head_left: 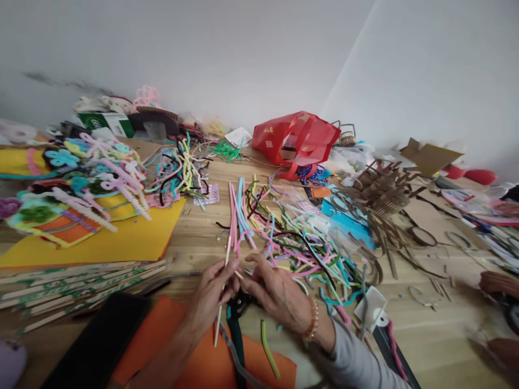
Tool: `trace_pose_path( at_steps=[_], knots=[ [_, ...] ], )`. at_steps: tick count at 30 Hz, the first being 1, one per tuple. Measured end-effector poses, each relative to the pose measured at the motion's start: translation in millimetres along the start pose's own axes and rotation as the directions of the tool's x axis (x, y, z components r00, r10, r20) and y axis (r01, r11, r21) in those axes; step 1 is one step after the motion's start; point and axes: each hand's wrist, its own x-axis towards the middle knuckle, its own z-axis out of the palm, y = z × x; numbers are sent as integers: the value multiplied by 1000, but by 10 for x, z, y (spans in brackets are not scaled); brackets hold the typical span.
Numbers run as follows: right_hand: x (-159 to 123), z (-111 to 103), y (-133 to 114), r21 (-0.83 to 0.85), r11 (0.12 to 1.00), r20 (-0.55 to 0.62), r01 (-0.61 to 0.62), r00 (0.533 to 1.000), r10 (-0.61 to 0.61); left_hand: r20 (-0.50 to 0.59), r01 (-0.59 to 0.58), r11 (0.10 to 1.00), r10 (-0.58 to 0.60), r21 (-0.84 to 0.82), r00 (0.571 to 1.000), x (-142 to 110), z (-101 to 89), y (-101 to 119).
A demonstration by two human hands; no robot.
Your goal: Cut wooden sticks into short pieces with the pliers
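My left hand (213, 294) is pinched round a thin pale stick (222, 294) that runs from the tabletop down past my wrist. My right hand (275, 292), with a bead bracelet (312, 322) at the wrist, is closed beside it, its fingers meeting the left hand's at the stick. Under my right palm lie dark pliers with green-black handles (236, 335); whether my right hand grips them I cannot tell. Just beyond both hands spreads a heap of coloured pipe cleaners (300, 243).
An orange sheet (194, 362) and a dark flat object (97, 346) lie under my forearms. Yellow sheet (121, 240) with finished pipe-cleaner flowers (93, 178) at left. Red bag (295, 138) at the back, cardboard scraps (385, 194) at right, white glue gun (371, 308).
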Motion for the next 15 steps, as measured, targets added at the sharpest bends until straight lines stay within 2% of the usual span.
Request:
trace_pose_path(
  at_steps=[4,7,11,15],
  knots=[
    [-228,-223,246,-227,968,-10,-105,994,105,-43,-14,1000,14,0,999,30,-118,55],
    [-412,-291,421,-376,913,19,-157,984,178,-51,-11,1000,11,-5,999,38,-170,75],
    [-537,-229,521,-447,886,106,-126,976,192,-56,-26,1000,26,-4,998,47,-173,87],
    [-544,-136,508,-485,868,97,-108,980,176,-71,-23,1000,23,4,997,59,-180,90]
  ],
)
